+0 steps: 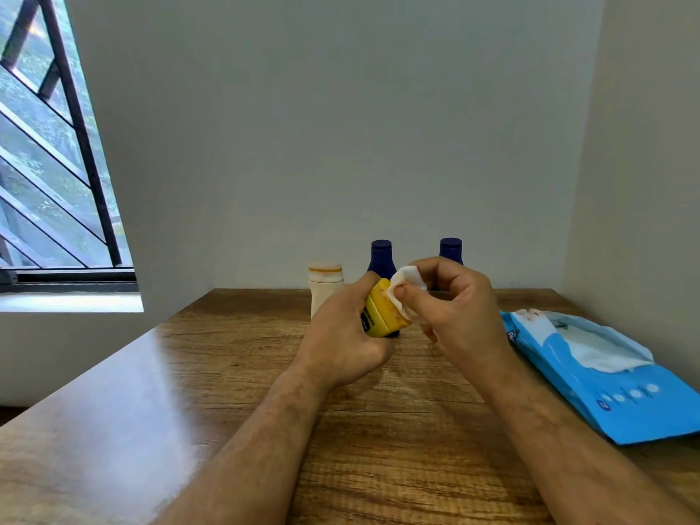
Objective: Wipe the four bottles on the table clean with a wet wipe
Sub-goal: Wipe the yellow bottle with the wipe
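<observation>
While three bottles stand behind on the desk (227,373) (one cream (325,288), two blue (381,255)), we see our left hand (341,335) gripping a fourth, yellow bottle (384,310), tilted; our right hand (458,305) pinches a wet wipe (407,278) against it.

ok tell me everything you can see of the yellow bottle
The yellow bottle looks like plastic, with a dark label band and small brownish specks on its yellow end. The left hand holds it off the wooden table, tilted, in a closed grip. The right hand presses a white wet wipe against that end.

bottles (325,288) behind hands (341,335) — pack (606,377) right
</observation>
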Action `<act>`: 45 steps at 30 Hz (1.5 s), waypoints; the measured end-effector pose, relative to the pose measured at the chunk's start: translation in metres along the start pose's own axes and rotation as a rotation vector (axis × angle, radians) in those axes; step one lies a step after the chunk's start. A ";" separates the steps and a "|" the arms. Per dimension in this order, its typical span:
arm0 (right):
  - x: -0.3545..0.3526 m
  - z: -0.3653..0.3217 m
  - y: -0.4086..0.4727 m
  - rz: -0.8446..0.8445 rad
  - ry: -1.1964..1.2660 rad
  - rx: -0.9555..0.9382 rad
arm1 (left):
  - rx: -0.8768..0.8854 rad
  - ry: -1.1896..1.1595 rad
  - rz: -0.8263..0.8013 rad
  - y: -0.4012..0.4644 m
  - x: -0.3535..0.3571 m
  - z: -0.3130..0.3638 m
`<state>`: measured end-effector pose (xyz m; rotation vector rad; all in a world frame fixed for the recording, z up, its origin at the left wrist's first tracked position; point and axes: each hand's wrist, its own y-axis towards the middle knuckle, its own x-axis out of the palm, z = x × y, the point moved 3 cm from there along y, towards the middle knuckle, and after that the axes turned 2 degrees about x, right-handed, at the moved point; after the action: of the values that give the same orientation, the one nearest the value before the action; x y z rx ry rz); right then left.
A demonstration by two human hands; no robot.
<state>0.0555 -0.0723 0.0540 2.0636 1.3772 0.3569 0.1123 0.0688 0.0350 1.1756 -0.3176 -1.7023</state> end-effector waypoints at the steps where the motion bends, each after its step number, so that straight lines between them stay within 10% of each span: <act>1: 0.001 -0.001 0.000 -0.026 0.038 0.016 | 0.009 0.008 -0.003 0.000 0.001 0.000; 20: 0.001 -0.003 -0.002 0.035 -0.191 -0.054 | 0.043 0.053 -0.071 -0.002 0.001 0.002; 45: 0.002 -0.003 -0.001 0.011 0.106 0.053 | -0.325 -0.957 -0.090 0.003 0.014 -0.003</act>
<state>0.0538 -0.0689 0.0554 2.1235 1.4518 0.4441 0.1166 0.0566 0.0277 0.0750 -0.5346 -2.2039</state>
